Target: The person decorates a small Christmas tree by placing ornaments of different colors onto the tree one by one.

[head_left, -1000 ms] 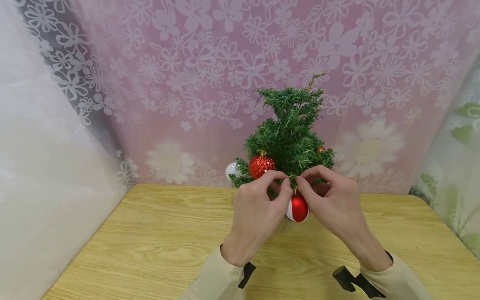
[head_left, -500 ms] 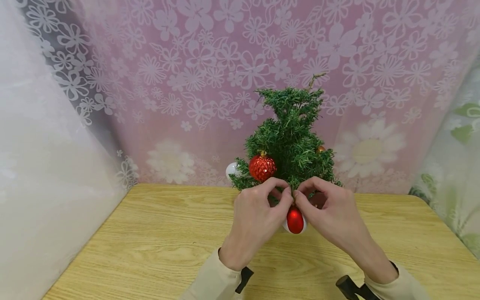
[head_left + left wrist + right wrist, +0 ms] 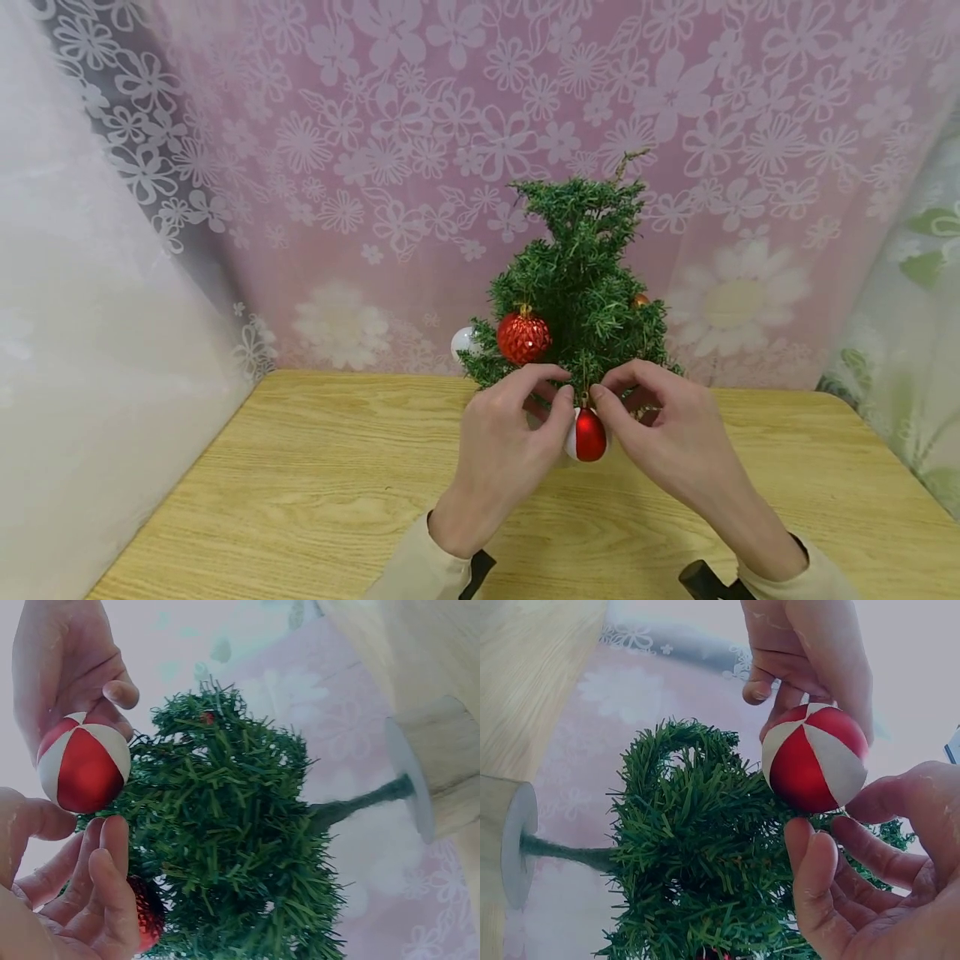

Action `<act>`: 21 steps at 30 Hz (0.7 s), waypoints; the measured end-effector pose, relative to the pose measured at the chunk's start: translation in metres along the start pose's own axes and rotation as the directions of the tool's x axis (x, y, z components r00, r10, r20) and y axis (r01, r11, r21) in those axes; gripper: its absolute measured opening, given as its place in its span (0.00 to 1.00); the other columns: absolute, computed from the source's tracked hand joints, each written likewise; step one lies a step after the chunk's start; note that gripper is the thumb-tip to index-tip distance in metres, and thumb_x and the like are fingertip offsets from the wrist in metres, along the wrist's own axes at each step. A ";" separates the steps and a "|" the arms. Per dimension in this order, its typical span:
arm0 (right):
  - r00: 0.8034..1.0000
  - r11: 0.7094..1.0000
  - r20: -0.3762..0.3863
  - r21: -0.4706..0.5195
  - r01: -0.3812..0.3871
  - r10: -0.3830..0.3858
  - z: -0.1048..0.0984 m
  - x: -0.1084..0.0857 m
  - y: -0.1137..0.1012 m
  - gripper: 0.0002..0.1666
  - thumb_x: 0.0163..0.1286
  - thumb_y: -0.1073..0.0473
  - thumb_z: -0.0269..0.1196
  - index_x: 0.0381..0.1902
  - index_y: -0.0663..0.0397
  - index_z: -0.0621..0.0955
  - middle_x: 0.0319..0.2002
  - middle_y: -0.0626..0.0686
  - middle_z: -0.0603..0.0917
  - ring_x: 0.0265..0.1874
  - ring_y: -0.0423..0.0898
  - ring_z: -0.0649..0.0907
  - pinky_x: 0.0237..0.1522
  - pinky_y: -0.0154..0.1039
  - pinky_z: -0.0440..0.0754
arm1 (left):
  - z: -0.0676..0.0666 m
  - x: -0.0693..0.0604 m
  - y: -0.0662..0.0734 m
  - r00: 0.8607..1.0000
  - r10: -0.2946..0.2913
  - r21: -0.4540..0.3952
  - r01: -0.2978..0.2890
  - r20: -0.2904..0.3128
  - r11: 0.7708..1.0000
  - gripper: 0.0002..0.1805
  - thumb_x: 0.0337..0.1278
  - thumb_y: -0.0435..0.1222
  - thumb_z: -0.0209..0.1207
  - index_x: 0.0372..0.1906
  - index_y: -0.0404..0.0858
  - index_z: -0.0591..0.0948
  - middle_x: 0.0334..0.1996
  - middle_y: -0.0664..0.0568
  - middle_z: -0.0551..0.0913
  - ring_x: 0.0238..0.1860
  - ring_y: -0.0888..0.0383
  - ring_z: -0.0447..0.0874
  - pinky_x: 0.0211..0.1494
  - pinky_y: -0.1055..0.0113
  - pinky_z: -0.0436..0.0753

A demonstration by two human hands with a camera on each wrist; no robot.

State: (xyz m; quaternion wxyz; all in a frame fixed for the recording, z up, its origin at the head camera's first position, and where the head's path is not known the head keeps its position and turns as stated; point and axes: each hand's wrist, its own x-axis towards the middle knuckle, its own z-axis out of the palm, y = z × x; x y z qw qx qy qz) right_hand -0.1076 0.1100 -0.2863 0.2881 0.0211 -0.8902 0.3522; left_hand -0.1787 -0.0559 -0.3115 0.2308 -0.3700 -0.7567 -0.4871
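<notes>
A red-and-white striped Christmas ball [image 3: 589,434] hangs by a thin gold loop at the front of a small artificial Christmas tree [image 3: 585,275]. In the head view my left hand [image 3: 504,429] is just left of the loop, thumb and forefinger apart and holding nothing. My right hand [image 3: 671,421] is close on the other side, its thumb tip beside the ball's cap; the forefinger tip is partly hidden. Seen from below in the right wrist view, the ball [image 3: 814,757] sits between both hands, and the right thumb [image 3: 885,796] reaches its edge.
Also on the tree are a faceted red ball [image 3: 524,337], a white ball [image 3: 464,342] and a small orange one [image 3: 641,300]. Its round wooden base [image 3: 442,761] stands on the wood-grain table [image 3: 322,467]. A pink flowered curtain [image 3: 420,167] hangs behind.
Both hands came down with the ball, from higher on the front branch. Since half a second ago the left fingers have parted and drawn left, and the ball has turned and risen slightly.
</notes>
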 end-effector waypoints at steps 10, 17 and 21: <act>0.999 0.999 0.006 -0.022 -0.042 0.043 -0.011 -0.014 0.006 0.03 0.71 0.56 0.68 0.40 0.40 0.85 0.34 0.43 0.86 0.30 0.31 0.84 0.27 0.31 0.81 | -0.007 -0.016 -0.020 1.000 0.029 -0.020 -0.029 0.008 0.999 0.06 0.67 0.36 0.63 0.45 0.45 0.87 0.31 0.60 0.86 0.31 0.69 0.84 0.33 0.81 0.80; 0.998 0.995 -0.002 -0.071 -0.064 0.064 -0.020 -0.027 0.022 0.04 0.70 0.58 0.69 0.39 0.40 0.85 0.35 0.42 0.85 0.30 0.30 0.83 0.27 0.30 0.79 | -0.016 -0.030 -0.041 1.000 0.020 0.071 -0.021 0.024 0.997 0.07 0.64 0.33 0.63 0.42 0.46 0.87 0.30 0.61 0.87 0.29 0.71 0.83 0.35 0.78 0.82; 0.998 0.991 0.016 -0.116 -0.063 0.065 -0.024 -0.036 0.033 0.07 0.70 0.58 0.68 0.38 0.36 0.85 0.33 0.40 0.86 0.28 0.29 0.83 0.25 0.30 0.80 | -0.022 -0.042 -0.054 0.999 0.012 0.171 -0.018 0.036 0.985 0.07 0.62 0.34 0.65 0.41 0.50 0.87 0.29 0.64 0.87 0.27 0.74 0.80 0.32 0.80 0.79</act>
